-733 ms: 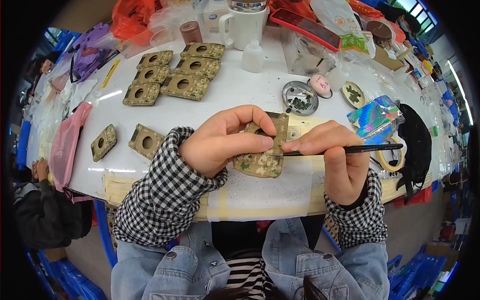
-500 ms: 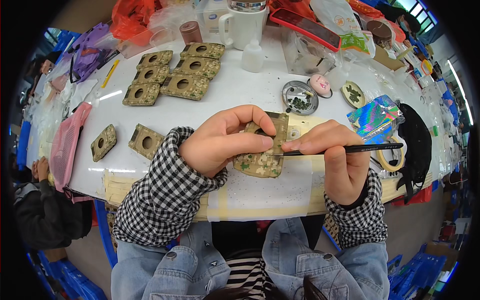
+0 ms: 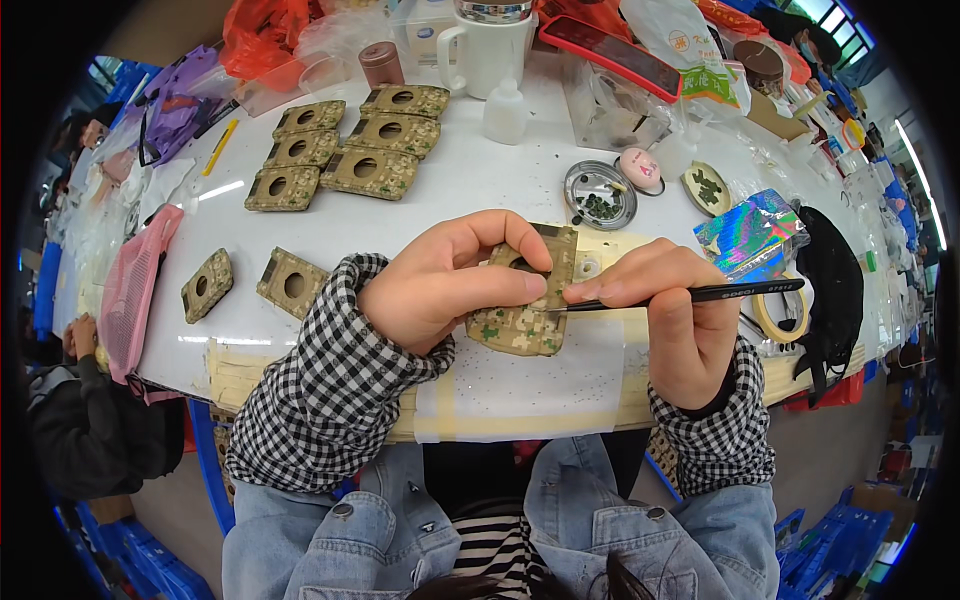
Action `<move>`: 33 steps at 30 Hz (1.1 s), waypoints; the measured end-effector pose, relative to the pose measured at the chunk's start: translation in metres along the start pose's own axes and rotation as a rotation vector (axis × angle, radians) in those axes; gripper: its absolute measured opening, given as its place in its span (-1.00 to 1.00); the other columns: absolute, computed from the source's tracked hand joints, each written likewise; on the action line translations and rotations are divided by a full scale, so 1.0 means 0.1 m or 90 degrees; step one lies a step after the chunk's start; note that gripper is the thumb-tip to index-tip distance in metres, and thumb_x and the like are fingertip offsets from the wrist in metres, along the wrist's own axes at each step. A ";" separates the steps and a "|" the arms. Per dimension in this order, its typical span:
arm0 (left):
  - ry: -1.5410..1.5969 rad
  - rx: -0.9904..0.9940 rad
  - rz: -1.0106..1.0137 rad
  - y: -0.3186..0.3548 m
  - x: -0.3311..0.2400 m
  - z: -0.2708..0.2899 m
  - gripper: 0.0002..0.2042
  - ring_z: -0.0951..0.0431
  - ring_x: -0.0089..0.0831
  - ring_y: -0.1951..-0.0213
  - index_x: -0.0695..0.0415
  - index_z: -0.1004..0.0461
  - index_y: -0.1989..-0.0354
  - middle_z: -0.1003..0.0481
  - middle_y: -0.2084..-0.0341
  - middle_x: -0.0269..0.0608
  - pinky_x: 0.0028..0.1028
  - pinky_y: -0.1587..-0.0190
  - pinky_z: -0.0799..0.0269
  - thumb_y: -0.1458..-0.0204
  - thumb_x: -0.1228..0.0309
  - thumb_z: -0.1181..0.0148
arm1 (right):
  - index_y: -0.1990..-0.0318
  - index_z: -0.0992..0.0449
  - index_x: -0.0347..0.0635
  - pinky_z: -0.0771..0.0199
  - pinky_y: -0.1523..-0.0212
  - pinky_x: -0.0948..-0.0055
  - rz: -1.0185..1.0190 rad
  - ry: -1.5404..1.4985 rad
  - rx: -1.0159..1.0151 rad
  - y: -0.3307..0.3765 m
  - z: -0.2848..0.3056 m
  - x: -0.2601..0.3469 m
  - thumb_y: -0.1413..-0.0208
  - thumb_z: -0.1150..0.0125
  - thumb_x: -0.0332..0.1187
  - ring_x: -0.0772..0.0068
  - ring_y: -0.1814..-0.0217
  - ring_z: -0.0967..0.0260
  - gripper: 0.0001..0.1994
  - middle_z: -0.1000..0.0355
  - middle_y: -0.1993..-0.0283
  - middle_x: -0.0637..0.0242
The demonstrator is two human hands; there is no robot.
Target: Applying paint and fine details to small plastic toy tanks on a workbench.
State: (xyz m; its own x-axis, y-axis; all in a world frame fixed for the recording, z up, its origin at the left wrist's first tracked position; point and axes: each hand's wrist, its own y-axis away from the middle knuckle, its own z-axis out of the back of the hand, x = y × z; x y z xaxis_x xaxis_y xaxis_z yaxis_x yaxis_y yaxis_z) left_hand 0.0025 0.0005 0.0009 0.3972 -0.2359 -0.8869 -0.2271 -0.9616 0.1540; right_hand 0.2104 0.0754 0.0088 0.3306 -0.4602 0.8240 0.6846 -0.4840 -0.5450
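Pinching a slim black-handled brush (image 3: 750, 290) in right hand (image 3: 700, 345), just rolled slightly — still at same spot on boxy tan-green camouflage shell (image 3: 515, 335), pinched in left hand (image 3: 425, 285); seemingly still working one patch.

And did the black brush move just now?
Yes, slightly: the back end of the black brush has tipped up in the picture, judged against the yellow tape roll.

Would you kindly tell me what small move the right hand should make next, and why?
Perhaps one light dab with the thin black-handled tool: the right hand holds it like a pencil, pointing at the camouflage-patterned piece, which the left hand grips.
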 end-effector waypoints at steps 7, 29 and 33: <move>-0.007 0.001 -0.001 0.00 0.01 0.01 -0.79 -0.46 -0.64 0.30 0.23 -0.36 0.20 -0.46 0.34 -0.29 -0.64 0.24 -0.39 0.00 0.51 -0.17 | 0.23 -0.48 -0.36 -0.37 0.12 0.45 -0.003 0.023 0.015 -0.01 0.01 0.02 -0.24 0.07 -0.41 0.39 0.20 -0.39 -0.79 -0.50 0.24 0.14; 0.004 0.000 0.000 0.00 0.00 0.01 -0.79 -0.47 -0.62 0.30 0.23 -0.36 0.20 -0.46 0.34 -0.28 -0.64 0.23 -0.40 0.01 0.51 -0.17 | 0.23 -0.46 -0.36 -0.38 0.12 0.47 0.003 0.018 0.016 -0.01 0.01 0.01 -0.26 0.09 -0.40 0.41 0.20 -0.39 -0.78 -0.48 0.23 0.14; 0.001 -0.003 0.002 -0.01 0.00 0.00 -0.79 -0.46 -0.62 0.29 0.23 -0.36 0.19 -0.46 0.33 -0.28 -0.63 0.22 -0.40 0.01 0.51 -0.17 | 0.23 -0.46 -0.37 -0.37 0.13 0.47 0.004 0.011 0.012 -0.01 0.01 0.00 -0.26 0.09 -0.40 0.41 0.20 -0.39 -0.78 -0.48 0.23 0.14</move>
State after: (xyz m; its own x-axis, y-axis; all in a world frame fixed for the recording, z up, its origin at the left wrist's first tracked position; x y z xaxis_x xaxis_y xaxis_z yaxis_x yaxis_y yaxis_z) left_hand 0.0023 0.0016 0.0008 0.3976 -0.2389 -0.8859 -0.2241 -0.9616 0.1587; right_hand 0.2104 0.0768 0.0094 0.3241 -0.4765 0.8173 0.6941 -0.4672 -0.5476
